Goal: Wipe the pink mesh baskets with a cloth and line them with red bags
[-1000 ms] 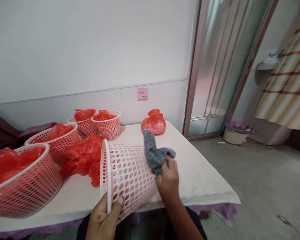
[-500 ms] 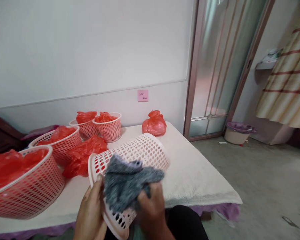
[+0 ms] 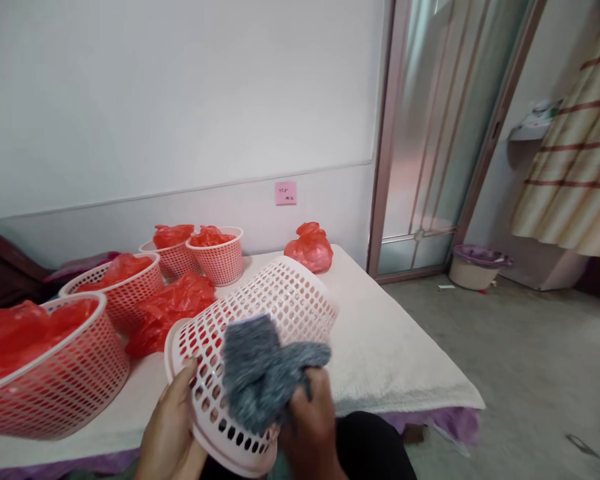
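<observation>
A white perforated plastic basket (image 3: 290, 300) lies tilted on its side in front of me, its rim toward my lower left. My left hand (image 3: 170, 427) grips that rim, thumb on the outside. In my right hand (image 3: 313, 413) is a bunched grey cloth (image 3: 260, 373), pressed against the basket's outer wall. The fingers of my right hand are partly hidden by the cloth and a little blurred.
Several similar baskets (image 3: 75, 373) with red plastic bags stand at left on the white-covered bed (image 3: 380, 333). A loose red bag (image 3: 180, 307) lies among them; a tied red bag (image 3: 310, 248) sits by the wall. A bin (image 3: 475, 270) stands on the floor at right.
The basket has turned slightly, its rim shifting left with my left hand. The grey cloth has moved a little to the right along the basket wall.
</observation>
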Demonstrator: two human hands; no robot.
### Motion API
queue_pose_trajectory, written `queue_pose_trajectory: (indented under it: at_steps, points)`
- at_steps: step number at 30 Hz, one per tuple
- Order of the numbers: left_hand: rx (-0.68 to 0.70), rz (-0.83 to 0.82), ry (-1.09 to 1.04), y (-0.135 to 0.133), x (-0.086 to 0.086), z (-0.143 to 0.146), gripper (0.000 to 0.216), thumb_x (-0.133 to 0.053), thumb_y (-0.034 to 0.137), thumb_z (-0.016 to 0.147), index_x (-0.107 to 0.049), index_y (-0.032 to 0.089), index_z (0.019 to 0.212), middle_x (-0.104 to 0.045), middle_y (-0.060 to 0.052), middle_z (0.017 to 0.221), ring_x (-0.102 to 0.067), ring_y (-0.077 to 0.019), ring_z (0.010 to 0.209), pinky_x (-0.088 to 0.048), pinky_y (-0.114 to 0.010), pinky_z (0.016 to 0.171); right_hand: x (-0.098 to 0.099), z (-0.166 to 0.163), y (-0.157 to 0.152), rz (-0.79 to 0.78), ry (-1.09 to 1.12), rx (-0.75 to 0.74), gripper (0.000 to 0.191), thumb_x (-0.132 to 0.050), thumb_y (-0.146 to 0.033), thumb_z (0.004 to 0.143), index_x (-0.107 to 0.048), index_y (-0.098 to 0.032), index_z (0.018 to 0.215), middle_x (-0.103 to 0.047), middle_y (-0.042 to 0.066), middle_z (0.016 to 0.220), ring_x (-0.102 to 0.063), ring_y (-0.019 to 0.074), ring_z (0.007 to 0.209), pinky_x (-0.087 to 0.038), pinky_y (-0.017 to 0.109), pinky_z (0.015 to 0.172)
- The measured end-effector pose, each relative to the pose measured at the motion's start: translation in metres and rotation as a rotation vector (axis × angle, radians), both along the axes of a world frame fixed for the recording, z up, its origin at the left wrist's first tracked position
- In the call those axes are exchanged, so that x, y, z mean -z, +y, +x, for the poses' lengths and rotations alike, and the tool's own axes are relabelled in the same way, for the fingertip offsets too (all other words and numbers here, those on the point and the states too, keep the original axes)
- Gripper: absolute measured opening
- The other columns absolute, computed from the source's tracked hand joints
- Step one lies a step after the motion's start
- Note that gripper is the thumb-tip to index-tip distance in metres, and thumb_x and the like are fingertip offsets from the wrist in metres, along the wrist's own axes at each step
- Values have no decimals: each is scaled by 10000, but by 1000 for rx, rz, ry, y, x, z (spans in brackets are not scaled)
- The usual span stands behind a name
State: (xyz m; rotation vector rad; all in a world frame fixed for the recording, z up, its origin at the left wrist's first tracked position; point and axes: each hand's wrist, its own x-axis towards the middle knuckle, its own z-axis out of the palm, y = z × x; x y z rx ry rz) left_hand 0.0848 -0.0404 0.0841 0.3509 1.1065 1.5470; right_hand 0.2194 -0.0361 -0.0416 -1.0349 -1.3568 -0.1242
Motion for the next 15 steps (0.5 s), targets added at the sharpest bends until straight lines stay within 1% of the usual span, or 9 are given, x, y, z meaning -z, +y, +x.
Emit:
queue_pose_trajectory:
  at_steps: [1, 2, 3, 4, 6, 8, 11, 13, 15]
  points:
    - [14, 5, 27, -1, 2, -3, 250, -510, 149, 889, -681, 122, 1069, -758, -120, 907, -729, -245, 840, -585, -403, 807, 0, 19, 9, -37, 58, 89, 215, -485, -112, 703, -607, -217, 846, -537, 71, 1006, -527, 235, 919, -464, 393, 772]
    - [22, 5, 49, -2, 3, -6, 241, -501, 155, 896, -684, 125, 1050, -759, -117, 904, -731, -237, 821, -588, -397, 799, 0, 37, 18, -86, 128, 140, 242, -472, -123, 697, -607, -202, 881, -543, 92, 1048, -529, 259, 983, -455, 432, 833]
    - [21, -3, 62, -2, 5, -8, 233, -490, 156, 902, -685, 130, 1025, -760, -111, 894, -733, -227, 795, -593, -390, 786, -1, 54, 26, -125, 236, 201, 241, -475, -151, 705, -609, -191, 901, -560, 95, 1014, -541, 265, 976, -451, 442, 848]
    - [15, -19, 61, -2, 6, -11, 226, -481, 153, 904, -687, 133, 996, -761, -103, 874, -734, -219, 765, -597, -387, 771, -3, 66, 32, -210, 367, 216, 260, -480, -178, 719, -612, -180, 943, -583, 89, 973, -558, 265, 959, -451, 442, 857]
    - [23, -47, 35, -2, 6, -15, 221, -470, 144, 902, -685, 134, 948, -760, -88, 826, -733, -207, 720, -603, -381, 750, -4, 79, 39, -366, 618, 174, 311, -508, -234, 726, -621, -165, 1007, -634, 71, 911, -591, 262, 921, -459, 425, 857]
    - [42, -59, -3, -1, 3, -17, 212, -474, 137, 889, -681, 132, 939, -756, -79, 794, -732, -208, 716, -602, -385, 754, -4, 77, 36, -473, 799, 69, 385, -543, -258, 698, -626, -161, 1062, -679, 63, 942, -609, 265, 940, -465, 404, 868]
    - [17, -37, -42, 3, -2, -17, 229, -470, 137, 881, -669, 140, 994, -753, -68, 783, -731, -205, 727, -597, -391, 773, -1, 61, 20, -530, 933, -128, 457, -553, -251, 688, -605, -167, 1134, -695, 71, 1033, -623, 269, 969, -478, 394, 874]
    - [-27, -15, -44, 8, -3, -16, 257, -445, 137, 888, -660, 150, 1029, -751, -58, 773, -729, -196, 708, -596, -392, 772, -1, 47, 5, -531, 917, -180, 455, -547, -232, 711, -589, -176, 1161, -683, 81, 1082, -619, 273, 1000, -475, 411, 899]
    - [-51, 6, -44, 12, -1, -16, 283, -428, 131, 890, -651, 158, 1062, -752, -49, 774, -728, -192, 696, -597, -391, 768, -2, 29, -11, -452, 780, -153, 434, -573, -228, 711, -599, -194, 1143, -660, 91, 1130, -589, 292, 1071, -449, 434, 947]
